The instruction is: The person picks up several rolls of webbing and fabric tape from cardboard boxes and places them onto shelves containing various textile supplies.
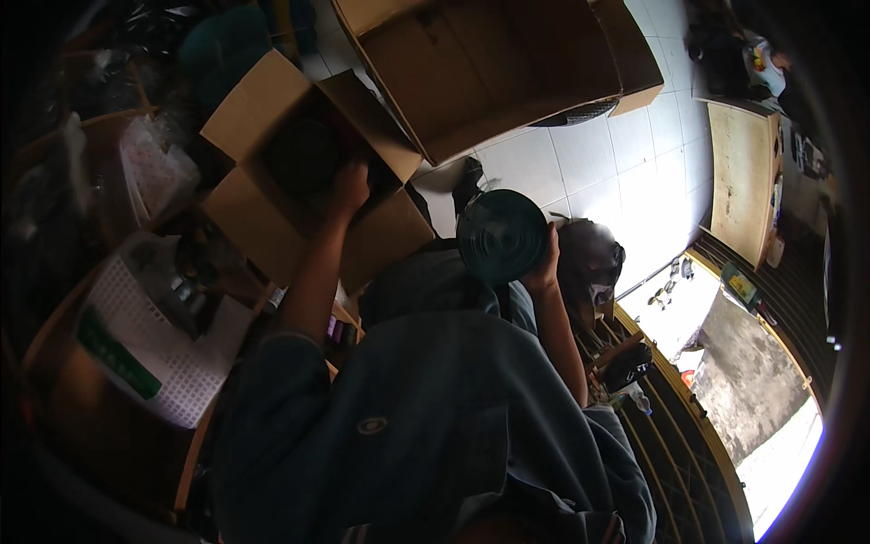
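My right hand (544,265) grips the right edge of a round dark teal dish (497,238) with concentric rings, held up in front of my body. Its fingers are mostly behind the dish. To the left, my left hand (352,188) reaches into the mouth of an open cardboard box (263,227). The fingers look curled, but shadow hides what they hold. Deep inside that box lies a dark rounded shape (306,156), too dim to name. The box's flaps are folded outward.
A larger open cardboard carton (507,72) stands beyond the box on a white tiled floor (580,154). On my left are a white perforated basket (186,363) and plastic bags (154,163). At right are a dark bag (589,258), a wooden cabinet (739,181) and a metal grille (689,453).
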Tool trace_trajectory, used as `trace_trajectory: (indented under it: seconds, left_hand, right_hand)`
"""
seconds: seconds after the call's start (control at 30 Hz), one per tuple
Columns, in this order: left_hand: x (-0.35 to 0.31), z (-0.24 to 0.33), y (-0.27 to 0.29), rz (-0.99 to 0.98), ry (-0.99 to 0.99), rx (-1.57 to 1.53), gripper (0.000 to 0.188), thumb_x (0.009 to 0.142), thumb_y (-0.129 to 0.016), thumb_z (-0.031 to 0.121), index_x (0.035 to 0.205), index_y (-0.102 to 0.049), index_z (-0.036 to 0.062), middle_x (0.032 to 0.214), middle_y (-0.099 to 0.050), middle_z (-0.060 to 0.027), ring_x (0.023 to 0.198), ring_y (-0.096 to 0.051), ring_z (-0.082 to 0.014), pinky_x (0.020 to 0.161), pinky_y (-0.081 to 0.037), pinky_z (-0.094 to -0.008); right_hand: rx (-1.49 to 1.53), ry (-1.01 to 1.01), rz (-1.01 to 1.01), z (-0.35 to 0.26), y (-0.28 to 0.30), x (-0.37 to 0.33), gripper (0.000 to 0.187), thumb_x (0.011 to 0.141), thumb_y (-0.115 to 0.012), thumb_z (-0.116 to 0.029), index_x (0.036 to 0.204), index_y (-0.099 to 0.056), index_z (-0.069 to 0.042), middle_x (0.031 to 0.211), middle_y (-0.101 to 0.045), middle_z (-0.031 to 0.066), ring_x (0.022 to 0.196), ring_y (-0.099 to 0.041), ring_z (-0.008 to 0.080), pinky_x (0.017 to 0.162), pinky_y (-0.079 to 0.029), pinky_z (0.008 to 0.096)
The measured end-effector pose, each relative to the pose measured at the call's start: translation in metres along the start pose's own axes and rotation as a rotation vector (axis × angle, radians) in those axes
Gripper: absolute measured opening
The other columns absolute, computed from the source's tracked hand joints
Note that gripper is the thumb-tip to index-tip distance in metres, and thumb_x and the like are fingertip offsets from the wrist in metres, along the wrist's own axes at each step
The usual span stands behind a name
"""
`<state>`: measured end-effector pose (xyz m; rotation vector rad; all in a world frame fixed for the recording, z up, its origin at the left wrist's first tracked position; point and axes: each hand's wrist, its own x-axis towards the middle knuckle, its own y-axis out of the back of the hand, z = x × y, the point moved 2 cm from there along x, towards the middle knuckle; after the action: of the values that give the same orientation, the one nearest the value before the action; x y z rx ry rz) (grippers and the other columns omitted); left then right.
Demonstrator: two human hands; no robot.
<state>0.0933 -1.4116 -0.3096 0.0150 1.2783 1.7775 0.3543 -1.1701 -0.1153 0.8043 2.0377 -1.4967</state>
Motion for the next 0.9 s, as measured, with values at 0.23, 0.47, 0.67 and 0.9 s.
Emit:
trace_trajectory:
  seconds: [0.23, 0.47, 0.67, 0.9]
  left_hand:
    - [-0.065, 0.007, 0.040, 0.421, 0.139, -0.648, 0.036, 0.080, -0.071, 0.022, 0.101, -0.056, -0.0027, 0.092, -0.064, -0.0192, 0.083, -0.063, -0.0328, 0.074, -0.049, -0.0392]
    - [-0.104, 0.078, 0.120, 0.405, 0.136, -1.015, 0.029, 0.083, -0.069, 0.021, 0.100, -0.059, 0.0000, 0.088, -0.064, -0.0063, 0.082, -0.058, -0.0140, 0.075, -0.046, -0.0282]
    - [-0.082, 0.188, 0.143, 0.166, 0.016, -1.578, 0.034, 0.084, -0.067, 0.018, 0.111, -0.055, 0.0010, 0.109, -0.058, -0.0087, 0.101, -0.056, -0.0152, 0.087, -0.045, -0.0294]
    - [-0.038, 0.334, 0.105, -0.143, -0.054, -1.722, 0.049, 0.077, -0.072, 0.009, 0.120, -0.050, 0.0003, 0.112, -0.056, -0.0084, 0.105, -0.055, -0.0172, 0.092, -0.044, -0.0322]
  right_hand:
    - [0.035, -0.020, -0.080, -0.005, -0.011, 0.004, 0.075, 0.090, -0.039, -0.060, 0.137, -0.038, -0.001, 0.134, -0.046, 0.0194, 0.122, -0.048, 0.0336, 0.103, -0.038, 0.0511]
    - [0.105, -0.017, -0.211, -0.023, -0.019, 0.008, 0.074, 0.090, -0.039, -0.061, 0.137, -0.039, -0.004, 0.134, -0.047, 0.0175, 0.122, -0.048, 0.0336, 0.104, -0.036, 0.0520]
    - [0.149, 0.110, -0.284, -0.062, -0.001, -0.009, 0.070, 0.091, -0.039, -0.059, 0.135, -0.042, -0.004, 0.131, -0.051, 0.0170, 0.120, -0.049, 0.0324, 0.104, -0.035, 0.0504]
    - [0.269, 0.317, -0.309, -0.131, 0.072, -0.053, 0.072, 0.091, -0.039, -0.059, 0.135, -0.041, -0.003, 0.131, -0.050, 0.0182, 0.120, -0.049, 0.0323, 0.103, -0.038, 0.0505]
